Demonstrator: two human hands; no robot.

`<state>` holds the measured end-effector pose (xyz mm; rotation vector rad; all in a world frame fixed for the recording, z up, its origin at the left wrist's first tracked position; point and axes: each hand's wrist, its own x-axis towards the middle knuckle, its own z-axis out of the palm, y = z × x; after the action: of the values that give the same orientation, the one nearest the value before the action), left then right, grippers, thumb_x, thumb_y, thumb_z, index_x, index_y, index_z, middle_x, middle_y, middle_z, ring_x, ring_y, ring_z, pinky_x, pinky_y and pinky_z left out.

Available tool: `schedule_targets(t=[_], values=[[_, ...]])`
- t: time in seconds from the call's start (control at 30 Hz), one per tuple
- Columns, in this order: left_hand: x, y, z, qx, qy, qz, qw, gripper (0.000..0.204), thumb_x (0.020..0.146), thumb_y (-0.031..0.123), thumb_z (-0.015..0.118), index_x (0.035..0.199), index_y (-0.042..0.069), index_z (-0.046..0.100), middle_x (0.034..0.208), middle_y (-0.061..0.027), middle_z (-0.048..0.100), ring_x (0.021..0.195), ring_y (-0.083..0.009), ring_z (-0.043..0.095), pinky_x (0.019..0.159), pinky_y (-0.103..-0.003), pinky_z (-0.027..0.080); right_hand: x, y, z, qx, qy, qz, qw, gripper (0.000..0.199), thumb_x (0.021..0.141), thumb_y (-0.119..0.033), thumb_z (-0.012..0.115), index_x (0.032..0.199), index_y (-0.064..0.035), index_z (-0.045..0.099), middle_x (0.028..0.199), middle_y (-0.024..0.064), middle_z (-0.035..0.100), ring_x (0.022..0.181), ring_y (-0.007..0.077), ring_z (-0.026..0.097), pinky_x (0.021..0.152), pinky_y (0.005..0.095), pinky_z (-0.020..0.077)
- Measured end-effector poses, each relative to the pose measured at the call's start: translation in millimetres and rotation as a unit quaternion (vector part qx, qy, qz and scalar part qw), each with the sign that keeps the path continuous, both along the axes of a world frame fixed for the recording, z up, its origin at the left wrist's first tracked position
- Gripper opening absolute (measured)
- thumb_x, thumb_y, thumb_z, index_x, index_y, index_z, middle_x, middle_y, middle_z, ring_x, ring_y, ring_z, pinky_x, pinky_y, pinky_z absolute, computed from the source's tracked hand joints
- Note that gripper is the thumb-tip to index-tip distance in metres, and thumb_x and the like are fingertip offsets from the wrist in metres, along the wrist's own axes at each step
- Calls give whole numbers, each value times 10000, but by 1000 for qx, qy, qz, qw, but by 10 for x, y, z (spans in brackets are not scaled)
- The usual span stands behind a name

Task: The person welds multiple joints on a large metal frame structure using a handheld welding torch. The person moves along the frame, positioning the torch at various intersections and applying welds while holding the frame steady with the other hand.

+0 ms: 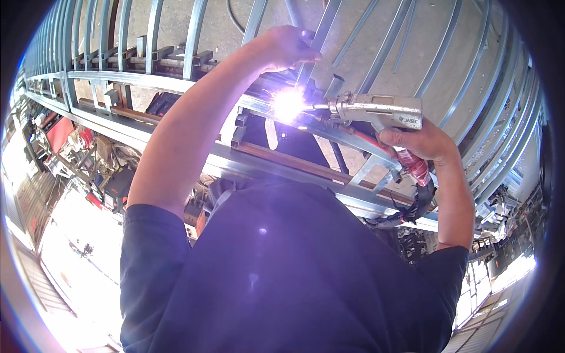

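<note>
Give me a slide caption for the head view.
Left hand steadies a steel bar while right hand fires a welding gun.

Your right hand [421, 143] grips the handle of a grey welding gun [376, 110], its nozzle pointing left into a bright white arc [288, 104] on a horizontal rail [176, 132] of the galvanised steel frame. Your left hand [286, 46] clasps an upright bar [312, 56] just above the arc. A red-wrapped hose [415, 167] hangs from the gun's handle.
</note>
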<state>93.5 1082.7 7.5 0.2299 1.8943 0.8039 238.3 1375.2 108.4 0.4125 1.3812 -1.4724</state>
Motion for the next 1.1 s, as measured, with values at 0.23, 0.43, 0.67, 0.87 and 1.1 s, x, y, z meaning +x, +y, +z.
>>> schedule_targets(t=[0.23,0.43,0.67,0.87,1.1], values=[[-35,15,85,-13,-6,-19,1000,792,899,416,805,1485,-28,510,1195,-168,746,870,-230,737,816,-346,609,6,22,-30,1,3,10,1000,679,839,-406,870,1354,-31,635,937,68,703,696,149,652,585,298,550],[-25,23,62,-28,2,-31,999,800,898,430,806,1485,-26,510,1223,-191,732,920,-239,744,815,-353,611,184,117,-218,29,109,12,994,698,832,-432,871,1348,-25,634,915,71,703,684,151,665,598,300,551],[-5,11,47,-25,4,-22,999,796,897,437,803,1500,9,509,1229,-170,738,905,-245,742,854,-361,599,49,74,-39,10,3,15,1000,725,813,-455,878,1335,-13,636,918,96,707,663,173,675,595,308,558],[-28,23,85,-26,11,-38,999,776,895,419,806,1503,33,517,1183,-144,759,891,-225,740,837,-357,594,86,94,-31,6,-5,0,1000,676,829,-420,879,1317,-15,643,898,83,694,663,161,665,586,308,555],[-21,-36,-15,7,9,-19,1000,764,886,439,801,1484,39,542,1196,-147,755,954,-254,741,884,-372,580,92,88,-1,6,-22,-18,1000,628,846,-367,879,1312,-22,640,919,64,679,731,152,665,577,303,561]])
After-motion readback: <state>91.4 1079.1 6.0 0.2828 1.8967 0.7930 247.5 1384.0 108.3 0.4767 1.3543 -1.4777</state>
